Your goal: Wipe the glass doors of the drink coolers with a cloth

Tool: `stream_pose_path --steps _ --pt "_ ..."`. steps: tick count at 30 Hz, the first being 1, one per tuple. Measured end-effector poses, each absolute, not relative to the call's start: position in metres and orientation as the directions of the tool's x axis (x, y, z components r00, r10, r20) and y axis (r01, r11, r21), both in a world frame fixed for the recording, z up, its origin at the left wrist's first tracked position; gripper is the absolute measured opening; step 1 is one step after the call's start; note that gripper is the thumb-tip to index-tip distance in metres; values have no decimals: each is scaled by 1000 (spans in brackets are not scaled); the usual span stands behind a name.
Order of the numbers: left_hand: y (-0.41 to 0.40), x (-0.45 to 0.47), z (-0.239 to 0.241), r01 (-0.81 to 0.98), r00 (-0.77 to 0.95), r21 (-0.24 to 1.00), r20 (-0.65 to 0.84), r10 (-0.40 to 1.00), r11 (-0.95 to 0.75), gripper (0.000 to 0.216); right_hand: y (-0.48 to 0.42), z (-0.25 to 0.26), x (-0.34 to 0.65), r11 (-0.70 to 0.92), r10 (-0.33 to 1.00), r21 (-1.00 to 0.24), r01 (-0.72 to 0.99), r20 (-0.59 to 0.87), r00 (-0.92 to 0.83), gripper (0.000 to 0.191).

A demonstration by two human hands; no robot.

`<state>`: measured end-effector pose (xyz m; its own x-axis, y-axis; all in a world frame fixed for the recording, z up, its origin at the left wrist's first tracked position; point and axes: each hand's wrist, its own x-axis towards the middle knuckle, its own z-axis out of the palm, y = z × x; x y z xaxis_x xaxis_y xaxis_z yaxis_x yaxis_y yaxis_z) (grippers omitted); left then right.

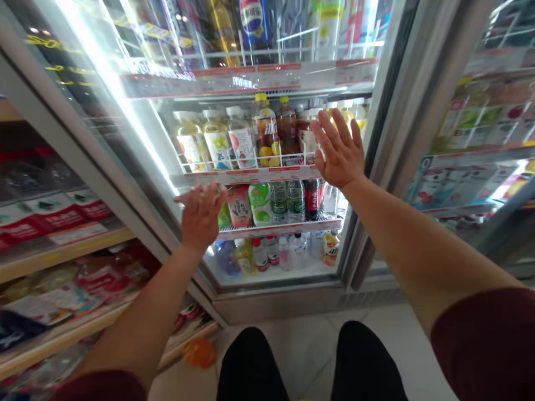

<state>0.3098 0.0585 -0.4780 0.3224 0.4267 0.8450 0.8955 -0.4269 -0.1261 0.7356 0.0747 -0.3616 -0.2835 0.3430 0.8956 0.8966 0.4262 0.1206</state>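
Note:
My right hand (339, 151) is raised in front of a lit drinks fridge, fingers spread and palm towards it, holding nothing. Behind its fingertips stand bottles on the middle shelf, among them a tea bottle with a yellow cap (266, 125). Lower and to the left, my left hand (200, 214) reaches forward with its fingers stretched out, somewhat smeared by motion. Nothing shows in it. Close by its fingers are a pink-labelled bottle (239, 207) and a green-and-white bottle (259, 203). Whether either hand touches the fridge front, I cannot tell.
Left of the fridge, wooden-edged shelves (62, 253) hold red and white packages. Another glass-fronted fridge (472, 128) stands to the right. Below, an orange object (199, 352) lies near the shelf foot on the tiled floor (311, 340). My knees show at the bottom.

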Motion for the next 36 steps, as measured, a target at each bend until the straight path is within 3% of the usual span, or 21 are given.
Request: stream_pose_path --steps 4,11,18,24,26,30,33,36 --pt "69 290 -464 942 170 -39 913 372 -333 48 75 -362 735 430 339 122 895 897 -285 69" --pt "43 292 -532 931 243 -78 861 448 -355 43 74 -361 735 457 338 101 884 899 -277 68" --pt "63 268 -477 956 90 21 928 362 -292 54 75 -362 735 460 333 86 883 906 -262 68" --pt "40 300 -541 929 173 -17 904 391 -370 58 73 -362 732 427 347 109 898 897 -274 68" --pt "43 300 -532 923 178 -21 908 379 -385 58 73 -361 732 403 354 120 907 894 -276 70" --pt "61 298 -457 931 90 40 938 335 -363 61 74 -361 732 383 357 136 914 891 -282 74" --pt "64 319 -433 916 127 1 948 292 -402 64 75 -362 733 381 357 147 913 888 -292 73" --pt "58 351 -464 851 336 -155 896 291 -502 62 76 -363 733 378 355 148 914 889 -291 73"
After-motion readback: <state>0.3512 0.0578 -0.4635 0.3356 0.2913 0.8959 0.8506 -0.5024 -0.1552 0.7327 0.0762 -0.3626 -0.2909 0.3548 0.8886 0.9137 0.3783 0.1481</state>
